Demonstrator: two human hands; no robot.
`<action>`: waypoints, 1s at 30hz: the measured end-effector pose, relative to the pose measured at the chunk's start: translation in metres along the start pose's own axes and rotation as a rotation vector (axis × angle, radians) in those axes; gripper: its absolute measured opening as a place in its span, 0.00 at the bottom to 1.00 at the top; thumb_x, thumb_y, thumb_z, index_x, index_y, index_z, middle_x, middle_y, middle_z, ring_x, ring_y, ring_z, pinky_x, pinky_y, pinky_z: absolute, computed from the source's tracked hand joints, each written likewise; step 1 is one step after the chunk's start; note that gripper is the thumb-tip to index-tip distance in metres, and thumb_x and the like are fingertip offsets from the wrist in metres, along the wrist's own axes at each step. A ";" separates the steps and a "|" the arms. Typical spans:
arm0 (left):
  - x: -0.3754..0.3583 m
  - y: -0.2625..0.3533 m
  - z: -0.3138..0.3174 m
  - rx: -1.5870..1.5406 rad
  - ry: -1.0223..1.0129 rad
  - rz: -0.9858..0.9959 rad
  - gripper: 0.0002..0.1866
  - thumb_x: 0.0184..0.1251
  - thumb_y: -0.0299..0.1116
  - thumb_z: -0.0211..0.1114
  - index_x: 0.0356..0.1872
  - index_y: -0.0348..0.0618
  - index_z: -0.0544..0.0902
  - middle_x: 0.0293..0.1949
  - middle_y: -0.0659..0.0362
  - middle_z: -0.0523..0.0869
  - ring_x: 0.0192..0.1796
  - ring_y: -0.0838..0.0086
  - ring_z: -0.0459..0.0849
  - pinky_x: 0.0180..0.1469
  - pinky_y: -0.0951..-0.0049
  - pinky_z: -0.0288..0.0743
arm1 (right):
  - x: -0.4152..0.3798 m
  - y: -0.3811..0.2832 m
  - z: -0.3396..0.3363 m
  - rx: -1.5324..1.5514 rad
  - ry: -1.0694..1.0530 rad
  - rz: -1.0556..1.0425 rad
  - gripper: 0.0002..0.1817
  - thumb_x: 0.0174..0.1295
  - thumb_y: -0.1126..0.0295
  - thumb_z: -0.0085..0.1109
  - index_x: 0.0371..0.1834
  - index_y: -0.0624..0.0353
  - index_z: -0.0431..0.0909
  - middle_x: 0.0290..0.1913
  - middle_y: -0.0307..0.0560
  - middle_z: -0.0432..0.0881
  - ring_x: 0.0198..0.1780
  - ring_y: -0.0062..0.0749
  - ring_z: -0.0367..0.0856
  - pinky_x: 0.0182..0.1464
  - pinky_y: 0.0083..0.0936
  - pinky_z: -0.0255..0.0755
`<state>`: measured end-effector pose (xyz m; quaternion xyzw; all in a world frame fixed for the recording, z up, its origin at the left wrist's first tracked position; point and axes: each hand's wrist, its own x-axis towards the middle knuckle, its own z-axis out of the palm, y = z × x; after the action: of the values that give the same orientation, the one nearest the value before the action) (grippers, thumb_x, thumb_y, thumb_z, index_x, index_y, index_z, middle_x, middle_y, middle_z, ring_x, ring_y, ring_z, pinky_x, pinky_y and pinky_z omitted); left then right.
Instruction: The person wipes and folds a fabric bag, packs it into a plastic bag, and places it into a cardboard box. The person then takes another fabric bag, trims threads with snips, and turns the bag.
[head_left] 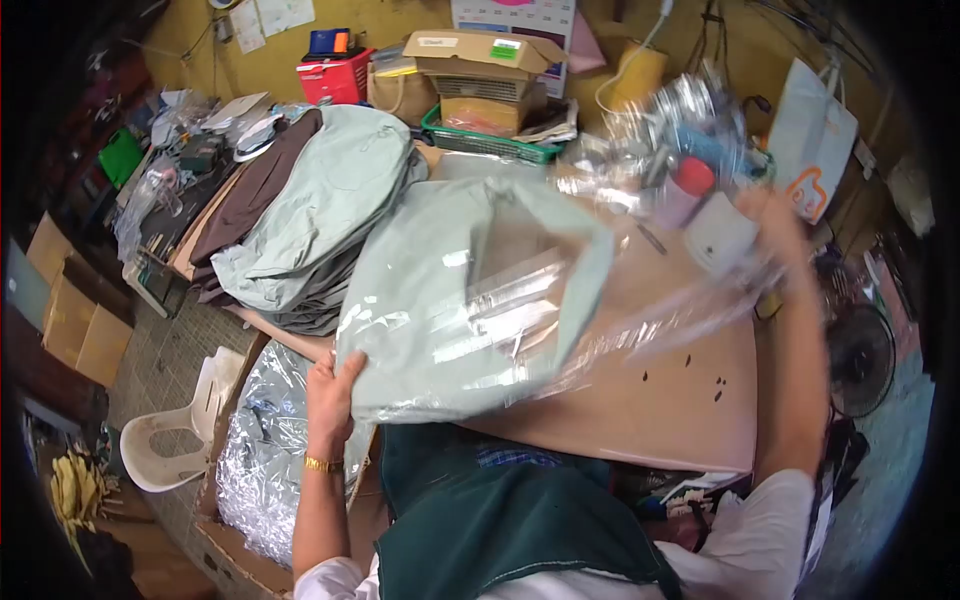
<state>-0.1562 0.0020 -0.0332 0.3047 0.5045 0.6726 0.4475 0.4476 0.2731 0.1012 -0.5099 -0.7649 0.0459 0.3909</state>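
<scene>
A pale green folded garment lies inside a clear plastic bag, held up over the table. My left hand grips its near left corner, the thumb on top of the plastic. Up at the right, my right hand is smeared by motion beside the stretched end of the bag; its fingers cannot be made out. To the left, a stack of pale green garments rests on the table next to a dark brown one.
The brown tabletop extends under the bag. Behind it stand a green basket, cardboard boxes and a red-lidded container. A carton of plastic-wrapped items and a white chair are at the left, a fan at the right.
</scene>
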 end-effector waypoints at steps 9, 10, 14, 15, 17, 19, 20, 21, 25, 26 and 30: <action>0.027 -0.009 0.059 1.252 -0.108 0.777 0.32 0.59 0.39 0.71 0.65 0.43 0.72 0.67 0.45 0.70 0.71 0.48 0.66 0.69 0.48 0.61 | -0.176 -0.001 0.138 0.364 -0.138 0.759 0.08 0.62 0.70 0.64 0.31 0.64 0.83 0.23 0.34 0.77 0.26 0.15 0.69 0.27 0.20 0.61; 0.047 -0.038 0.057 1.448 -0.162 0.721 0.33 0.62 0.46 0.67 0.66 0.44 0.70 0.69 0.45 0.68 0.73 0.48 0.62 0.70 0.43 0.56 | -0.176 0.008 0.130 0.365 -0.133 0.763 0.08 0.62 0.70 0.64 0.31 0.64 0.83 0.23 0.34 0.77 0.26 0.15 0.69 0.27 0.20 0.61; 0.080 -0.048 0.077 1.645 -0.278 0.506 0.37 0.65 0.58 0.61 0.68 0.45 0.70 0.71 0.45 0.65 0.74 0.44 0.58 0.70 0.34 0.50 | -0.171 0.014 0.097 0.354 -0.121 0.784 0.08 0.62 0.70 0.64 0.30 0.65 0.82 0.22 0.34 0.76 0.24 0.14 0.69 0.26 0.19 0.61; 0.078 -0.034 0.091 1.749 -0.334 0.411 0.37 0.64 0.56 0.62 0.68 0.44 0.70 0.72 0.45 0.65 0.75 0.44 0.58 0.70 0.34 0.50 | -0.169 0.001 0.090 0.363 -0.143 0.773 0.08 0.62 0.70 0.64 0.29 0.65 0.82 0.21 0.34 0.76 0.24 0.13 0.68 0.25 0.20 0.61; 0.061 -0.003 0.154 1.324 -0.462 0.790 0.38 0.61 0.47 0.69 0.69 0.42 0.67 0.73 0.44 0.63 0.75 0.43 0.57 0.71 0.39 0.52 | -0.139 -0.051 0.069 0.438 -0.269 0.634 0.08 0.62 0.71 0.65 0.30 0.64 0.81 0.20 0.34 0.75 0.22 0.13 0.69 0.23 0.19 0.61; 0.033 0.018 0.225 0.959 -0.602 1.039 0.41 0.60 0.44 0.71 0.72 0.45 0.63 0.71 0.46 0.67 0.72 0.45 0.62 0.72 0.45 0.52 | -0.105 -0.136 0.051 0.528 -0.320 0.477 0.08 0.63 0.71 0.63 0.30 0.65 0.81 0.19 0.34 0.74 0.19 0.14 0.69 0.21 0.18 0.60; 0.018 0.031 0.252 0.883 -0.638 1.139 0.43 0.59 0.42 0.72 0.74 0.46 0.61 0.67 0.47 0.73 0.69 0.48 0.69 0.73 0.47 0.53 | -0.092 -0.161 0.049 0.538 -0.329 0.351 0.08 0.64 0.71 0.62 0.31 0.65 0.81 0.18 0.34 0.74 0.19 0.14 0.69 0.21 0.18 0.61; 0.014 0.042 0.269 0.880 -0.651 1.149 0.43 0.59 0.42 0.72 0.74 0.46 0.61 0.67 0.47 0.73 0.69 0.48 0.69 0.73 0.47 0.53 | -0.081 -0.177 0.045 0.546 -0.336 0.222 0.08 0.65 0.71 0.61 0.32 0.65 0.82 0.18 0.34 0.74 0.18 0.14 0.70 0.21 0.18 0.63; 0.046 0.086 0.290 0.975 -0.853 1.175 0.25 0.56 0.35 0.73 0.56 0.44 0.79 0.45 0.58 0.86 0.49 0.63 0.82 0.68 0.54 0.60 | -0.049 -0.190 0.010 0.701 -0.408 0.249 0.06 0.64 0.72 0.61 0.35 0.65 0.83 0.20 0.35 0.75 0.20 0.15 0.72 0.25 0.17 0.68; 0.063 0.101 0.279 1.007 -0.841 1.206 0.17 0.55 0.33 0.74 0.47 0.43 0.85 0.38 0.62 0.87 0.43 0.66 0.83 0.65 0.56 0.63 | -0.046 -0.176 0.000 0.639 -0.461 0.201 0.06 0.62 0.73 0.62 0.36 0.65 0.83 0.20 0.34 0.75 0.23 0.15 0.73 0.27 0.17 0.69; 0.111 0.158 0.217 0.189 -1.047 0.557 0.05 0.59 0.29 0.69 0.31 0.48 0.80 0.51 0.55 0.83 0.56 0.67 0.76 0.60 0.65 0.67 | -0.058 -0.106 -0.012 0.539 -0.607 0.129 0.05 0.55 0.78 0.63 0.35 0.66 0.83 0.31 0.39 0.79 0.30 0.17 0.74 0.32 0.16 0.69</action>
<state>-0.0614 0.1773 0.1787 0.7547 0.1760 0.4773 0.4143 0.3865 0.1710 0.1270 -0.3996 -0.7724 0.4175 0.2634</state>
